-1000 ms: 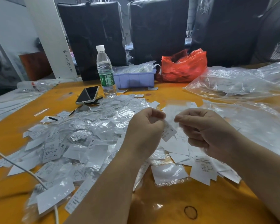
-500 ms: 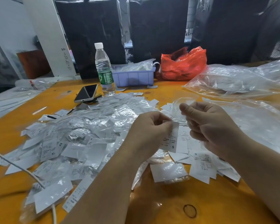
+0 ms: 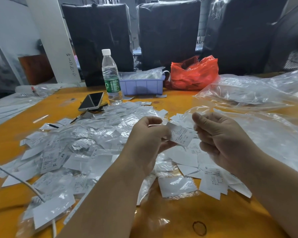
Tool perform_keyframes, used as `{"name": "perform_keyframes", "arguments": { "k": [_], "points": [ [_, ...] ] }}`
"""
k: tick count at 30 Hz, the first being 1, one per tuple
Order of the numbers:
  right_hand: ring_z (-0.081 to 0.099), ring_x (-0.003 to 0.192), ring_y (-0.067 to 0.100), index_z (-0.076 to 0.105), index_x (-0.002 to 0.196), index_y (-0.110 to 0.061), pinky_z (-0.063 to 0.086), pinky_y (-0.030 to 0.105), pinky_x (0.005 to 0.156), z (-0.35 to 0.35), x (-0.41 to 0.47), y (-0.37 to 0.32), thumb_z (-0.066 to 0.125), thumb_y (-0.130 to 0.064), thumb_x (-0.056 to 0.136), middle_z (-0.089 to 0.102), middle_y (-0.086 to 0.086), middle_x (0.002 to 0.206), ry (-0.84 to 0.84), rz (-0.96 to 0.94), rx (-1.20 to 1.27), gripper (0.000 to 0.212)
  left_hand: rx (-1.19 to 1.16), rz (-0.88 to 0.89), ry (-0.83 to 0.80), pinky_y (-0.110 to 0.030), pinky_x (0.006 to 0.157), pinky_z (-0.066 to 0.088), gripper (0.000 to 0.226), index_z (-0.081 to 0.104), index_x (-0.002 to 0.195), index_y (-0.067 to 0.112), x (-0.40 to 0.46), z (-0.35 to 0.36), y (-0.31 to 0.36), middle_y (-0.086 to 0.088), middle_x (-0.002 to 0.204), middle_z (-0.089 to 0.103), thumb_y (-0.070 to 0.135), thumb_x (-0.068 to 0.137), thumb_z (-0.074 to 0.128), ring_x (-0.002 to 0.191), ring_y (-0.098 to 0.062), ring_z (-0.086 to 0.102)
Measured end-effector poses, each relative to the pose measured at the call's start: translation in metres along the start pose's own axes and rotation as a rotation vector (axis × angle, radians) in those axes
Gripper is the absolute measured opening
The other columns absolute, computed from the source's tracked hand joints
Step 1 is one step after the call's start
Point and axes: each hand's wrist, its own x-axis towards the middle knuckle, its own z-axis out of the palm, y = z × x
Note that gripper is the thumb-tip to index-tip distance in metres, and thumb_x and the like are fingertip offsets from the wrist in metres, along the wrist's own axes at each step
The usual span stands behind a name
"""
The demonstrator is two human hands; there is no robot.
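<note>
One orange tabletop carried the whole work. Three black wrapped bundles stood upright along its far edge, out of the way. Large clear plastic bags lay slack at the right, near the right hand. A loose pile of labels, many already in small clear sleeves, spread across the left and middle, within easy reach of both hands.

Behind the pile sat a red bag, a purple tray just beside it, a water bottle upright and touching nothing in hand, and a phone lying flat near the bottle.

The left hand was raised above the pile, its grip clamped on one printed label between thumb and curled fingers, with the free end pointing toward the other hand. The right hand faced it, its grip closed, apparently on a thin clear sleeve that was hard to make out.

The label was therefore held off the tabletop, between the two hands, probably so that it could be slid into the sleeve's mouth.
</note>
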Motion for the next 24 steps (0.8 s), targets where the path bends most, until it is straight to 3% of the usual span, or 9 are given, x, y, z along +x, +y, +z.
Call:
{"name": "perform_keyframes", "arguments": {
  "k": [4,8,12,19,24],
  "points": [
    [0.020,0.035,0.007,0.048,0.069,-0.012,0.023,0.017,0.031,0.006,-0.004,0.001,0.071,-0.032,0.072,0.042,-0.003,0.043,0.005,-0.003,-0.005,0.030,-0.048,-0.003,-0.030,-0.031,0.066,0.060,0.037,0.054,0.106,0.005,-0.001,0.002,-0.002,-0.022,0.097,0.065,-0.021,0.080,0.054,0.087,-0.031,0.070],
    [0.022,0.036,0.007,0.043,0.068,-0.016,0.025,0.018,0.032,0.008,-0.006,0.000,0.070,-0.036,0.074,0.040,-0.002,0.048,0.023,-0.017,-0.033,0.034,-0.011,0.019,-0.037,-0.027,0.065,0.058,0.026,0.063,0.092,0.005,-0.001,0.002,-0.004,-0.012,0.079,0.069,-0.018,0.082,0.054,0.081,-0.026,0.068],
    [0.025,0.035,0.006,0.044,0.068,-0.017,0.026,0.017,0.033,0.009,-0.007,0.001,0.069,-0.036,0.075,0.042,-0.005,0.045,0.019,-0.028,-0.041,0.033,0.010,0.028,-0.044,-0.024,0.057,0.054,0.020,0.060,0.085,0.007,-0.001,0.004,-0.006,-0.007,0.068,0.069,-0.011,0.087,0.051,0.066,-0.018,0.068],
    [0.026,0.036,0.006,0.045,0.070,-0.015,0.025,0.019,0.033,0.007,-0.005,0.000,0.069,-0.037,0.073,0.044,0.000,0.052,0.104,-0.029,-0.058,0.033,-0.159,0.013,-0.041,-0.034,0.062,0.060,0.016,0.051,0.086,0.006,-0.003,0.006,-0.004,-0.019,0.079,0.069,-0.008,0.092,0.047,0.071,-0.027,0.072],
    [0.021,0.036,0.009,0.046,0.067,-0.015,0.024,0.019,0.032,0.012,-0.007,0.005,0.068,-0.042,0.071,0.048,0.015,0.064,0.091,0.038,-0.105,0.035,-0.072,0.020,-0.027,-0.035,0.067,0.061,0.016,0.048,0.085,0.007,-0.004,0.009,-0.007,-0.016,0.078,0.068,-0.008,0.093,0.049,0.086,-0.032,0.070]
  ]
}}
